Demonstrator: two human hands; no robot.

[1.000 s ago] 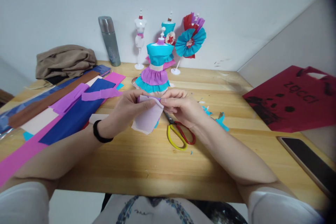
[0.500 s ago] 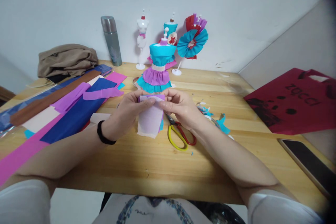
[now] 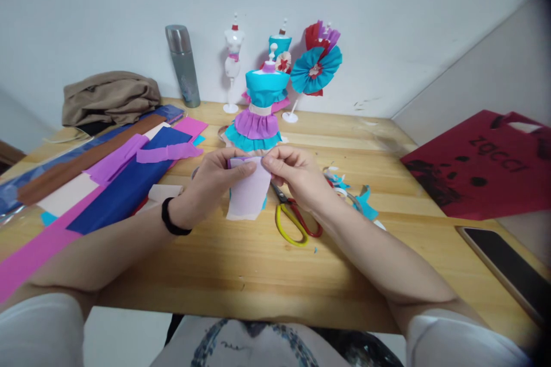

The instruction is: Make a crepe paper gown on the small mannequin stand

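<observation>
Between my two hands hangs a stack of crepe paper pieces [image 3: 248, 195], pale on the near face with a little purple at the top edge. My left hand [image 3: 219, 178] pinches its upper left, thumb laid across the front. At the upper right corner, my right hand [image 3: 290, 171] grips it between thumb and fingertips. Scissors [image 3: 290, 218] with one yellow and one red handle lie under and beside my right hand. Just beyond the hands stands a small mannequin [image 3: 262, 103] in a turquoise top and a purple and turquoise ruffled skirt.
Coloured paper sheets [image 3: 124, 183] spread over the left side, near a brown cloth [image 3: 112, 97] and a flask [image 3: 183, 66]. Behind are a white mannequin [image 3: 233, 63] and a paper-flowered one [image 3: 316, 71]. Turquoise scraps [image 3: 365, 203], a red bag [image 3: 477, 166] and a phone [image 3: 505, 269] lie right.
The right thumb and fingers have shifted slightly at the paper's upper right corner. The paper's lower edge sits a little higher, and less purple shows along its edges.
</observation>
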